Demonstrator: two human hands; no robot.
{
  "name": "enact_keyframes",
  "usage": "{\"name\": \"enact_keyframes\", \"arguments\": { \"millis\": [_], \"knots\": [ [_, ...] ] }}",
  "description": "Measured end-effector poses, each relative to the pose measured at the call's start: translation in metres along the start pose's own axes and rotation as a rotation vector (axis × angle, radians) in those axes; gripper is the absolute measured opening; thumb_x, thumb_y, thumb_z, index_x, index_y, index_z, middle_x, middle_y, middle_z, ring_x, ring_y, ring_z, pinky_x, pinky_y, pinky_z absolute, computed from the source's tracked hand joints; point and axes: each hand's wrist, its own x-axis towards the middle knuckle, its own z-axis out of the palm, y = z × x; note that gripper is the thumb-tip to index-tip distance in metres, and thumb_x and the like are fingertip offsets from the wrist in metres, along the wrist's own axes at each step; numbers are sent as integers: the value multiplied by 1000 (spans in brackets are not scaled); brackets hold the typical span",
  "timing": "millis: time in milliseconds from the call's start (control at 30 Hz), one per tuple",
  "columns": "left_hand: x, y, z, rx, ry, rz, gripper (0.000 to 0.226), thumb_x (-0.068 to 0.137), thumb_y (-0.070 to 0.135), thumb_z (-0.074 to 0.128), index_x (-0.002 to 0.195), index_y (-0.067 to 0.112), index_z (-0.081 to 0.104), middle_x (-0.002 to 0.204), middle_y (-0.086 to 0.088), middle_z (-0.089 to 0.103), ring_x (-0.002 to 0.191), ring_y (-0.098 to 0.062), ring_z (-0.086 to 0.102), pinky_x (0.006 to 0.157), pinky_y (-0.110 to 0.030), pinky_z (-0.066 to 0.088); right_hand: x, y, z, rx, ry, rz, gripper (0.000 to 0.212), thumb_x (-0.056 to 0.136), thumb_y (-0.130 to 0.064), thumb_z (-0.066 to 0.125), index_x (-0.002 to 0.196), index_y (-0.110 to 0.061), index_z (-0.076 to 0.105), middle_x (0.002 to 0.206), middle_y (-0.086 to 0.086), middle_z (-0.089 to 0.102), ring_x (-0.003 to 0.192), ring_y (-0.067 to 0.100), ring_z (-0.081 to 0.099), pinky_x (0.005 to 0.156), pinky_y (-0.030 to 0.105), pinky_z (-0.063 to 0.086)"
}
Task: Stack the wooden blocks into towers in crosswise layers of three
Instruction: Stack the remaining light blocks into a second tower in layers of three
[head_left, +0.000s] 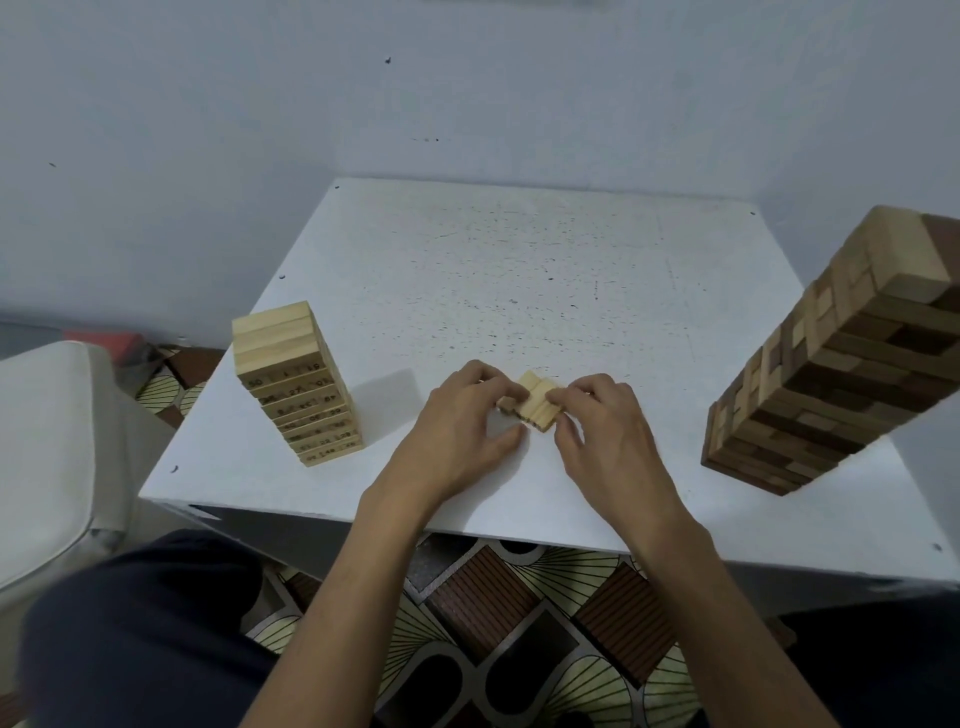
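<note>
Squaring up a low stack (532, 402) of pale blocks on the table (519, 260), with curled fingertips of the left hand (462, 415) pinching its left side and those of the right hand (602, 421) pinching its right, thumbs spread on the near side. Likely to skew the top layer if squeezed unevenly, or, with a careless forearm, to topple the pale tower (291, 379) well left of the stack or the taller dark tower (841, 353) well right of it. Printed numbers on the pale tower's block sides, too blurred to read surely; no brand visible.

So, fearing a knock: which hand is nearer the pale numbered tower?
Left. The left hand lies between the pale numbered tower and the small stack; the right hand is past that stack.
</note>
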Motion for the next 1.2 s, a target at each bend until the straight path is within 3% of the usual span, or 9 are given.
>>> {"name": "enact_keyframes", "arguments": {
  "millis": [100,300,433,567,633,767,833,900,1200],
  "knots": [
    [-3,1,-1,-39,-19,7,34,87,23,69,121,26,66,119,12,52,86,9,54,84,-18,46,-1,2,-6,37,-75,19,34,94,-11,59,128,-10,64,127,7,59,114,21,46,89,22,34],
    [6,-1,-12,-29,-106,41,54,84,33,70,136,32,55,147,13,46,112,-8,54,105,-45,41,-4,5,-18,48,-101,-13,53,88,-30,68,139,-20,56,141,-1,55,123,20,40,100,33,41],
    [13,1,-16,-56,-178,50,57,86,20,72,140,29,54,143,14,52,106,-2,57,102,-30,43,2,9,-21,86,-139,-7,51,91,-26,66,140,-25,53,138,-10,56,120,15,37,101,36,42],
    [14,1,-14,-46,-179,49,54,87,19,71,137,28,55,126,12,63,101,2,57,86,-5,39,6,11,-20,136,-170,-31,50,92,-19,64,141,-25,53,138,-11,56,117,6,34,99,21,35],
    [13,1,-13,-49,-174,49,55,87,20,72,138,29,55,127,13,62,98,2,56,83,-3,37,7,13,-20,152,-196,-29,52,92,-20,64,142,-26,50,139,-14,54,117,4,33,98,18,32],
    [13,1,-12,-47,-166,69,61,85,26,75,141,32,51,139,16,54,99,1,54,100,-28,41,7,15,-21,125,-200,-28,61,89,-28,67,146,-27,45,145,-9,49,128,11,32,108,33,35],
    [14,1,-12,-34,-164,62,63,85,29,74,142,34,49,132,22,53,103,0,52,104,-38,40,7,15,-21,122,-199,-24,63,88,-28,68,146,-26,44,146,-8,47,132,14,30,110,38,36],
    [15,1,-12,-33,-167,57,63,86,30,73,143,34,48,120,24,56,105,-2,51,104,-40,39,7,14,-21,141,-210,-23,62,89,-26,68,146,-26,44,138,-15,48,132,12,29,109,35,37],
    [14,-2,-10,-65,-148,42,70,84,33,75,146,35,43,133,18,57,108,-1,50,106,-40,38,11,16,-22,174,-262,-6,64,90,-29,69,148,-31,41,134,-20,45,138,7,25,106,25,32]
  ]
}}
